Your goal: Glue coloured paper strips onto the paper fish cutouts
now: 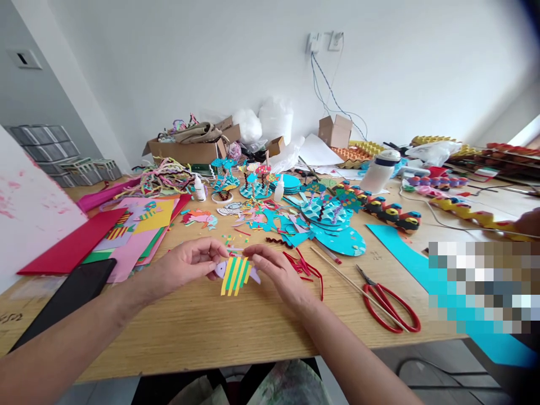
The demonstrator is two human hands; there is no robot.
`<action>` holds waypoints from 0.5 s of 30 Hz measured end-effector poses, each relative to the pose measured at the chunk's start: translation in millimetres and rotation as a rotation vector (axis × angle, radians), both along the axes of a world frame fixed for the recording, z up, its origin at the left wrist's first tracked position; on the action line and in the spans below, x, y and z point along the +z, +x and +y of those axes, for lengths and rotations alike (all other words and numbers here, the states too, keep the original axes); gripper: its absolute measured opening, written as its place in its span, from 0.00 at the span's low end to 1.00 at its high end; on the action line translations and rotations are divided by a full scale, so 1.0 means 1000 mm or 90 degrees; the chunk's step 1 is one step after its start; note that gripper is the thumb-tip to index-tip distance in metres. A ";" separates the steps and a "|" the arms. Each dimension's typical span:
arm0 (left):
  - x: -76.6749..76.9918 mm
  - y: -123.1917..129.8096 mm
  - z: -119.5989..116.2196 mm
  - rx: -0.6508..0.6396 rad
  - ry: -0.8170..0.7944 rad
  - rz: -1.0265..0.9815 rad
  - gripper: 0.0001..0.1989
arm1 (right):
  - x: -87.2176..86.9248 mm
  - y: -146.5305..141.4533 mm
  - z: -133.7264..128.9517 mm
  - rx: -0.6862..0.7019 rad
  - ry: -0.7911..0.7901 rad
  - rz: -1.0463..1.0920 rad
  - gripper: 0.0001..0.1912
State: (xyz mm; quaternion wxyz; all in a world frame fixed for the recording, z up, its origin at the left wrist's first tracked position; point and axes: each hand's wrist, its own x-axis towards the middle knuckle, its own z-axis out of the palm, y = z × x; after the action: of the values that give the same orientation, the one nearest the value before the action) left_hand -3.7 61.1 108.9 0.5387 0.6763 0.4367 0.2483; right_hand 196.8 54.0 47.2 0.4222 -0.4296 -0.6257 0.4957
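Paper fish with yellow and green stripes lay at the centre of the frame, its head pinched in the left hand's fingers and its tail end held by the right hand. Red-handled scissors and a thin stick rested at lower right, on the wooden table; a black phone-like slab lay at lower left.

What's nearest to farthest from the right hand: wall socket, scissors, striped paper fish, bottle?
1. Striped paper fish: at the right hand itself
2. Scissors: right, on the table
3. Bottle: right, farther back
4. Wall socket: up on the wall
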 end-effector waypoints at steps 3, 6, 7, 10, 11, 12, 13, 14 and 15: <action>-0.003 -0.002 -0.001 -0.008 0.001 -0.017 0.13 | 0.002 0.003 0.000 0.091 -0.081 0.125 0.14; -0.007 -0.001 -0.001 -0.005 -0.006 -0.023 0.12 | 0.001 0.001 0.001 0.138 -0.109 0.156 0.13; -0.009 -0.001 -0.002 -0.002 -0.013 -0.025 0.12 | 0.001 0.000 0.001 0.142 -0.119 0.156 0.13; -0.012 -0.001 -0.003 0.003 -0.032 -0.032 0.11 | 0.001 -0.005 0.002 0.143 -0.160 0.136 0.12; -0.013 -0.001 -0.004 0.005 -0.036 -0.031 0.11 | 0.001 -0.007 0.002 0.145 -0.170 0.125 0.12; -0.014 -0.002 -0.004 0.007 -0.040 -0.029 0.11 | 0.002 -0.008 0.003 0.148 -0.174 0.112 0.12; -0.015 -0.003 -0.005 0.011 -0.044 -0.026 0.12 | 0.003 -0.010 0.003 0.149 -0.176 0.099 0.11; -0.016 -0.005 -0.005 0.015 -0.049 -0.022 0.12 | 0.004 -0.012 0.003 0.149 -0.175 0.085 0.10; -0.017 -0.006 -0.005 0.017 -0.056 -0.018 0.13 | 0.005 -0.013 0.003 0.145 -0.175 0.070 0.10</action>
State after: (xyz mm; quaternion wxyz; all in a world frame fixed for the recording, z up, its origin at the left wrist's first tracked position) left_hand -9.6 56.2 92.0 0.5707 0.6424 0.4485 0.2459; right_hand 183.5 57.3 52.1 0.3340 -0.3818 -0.5725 0.6442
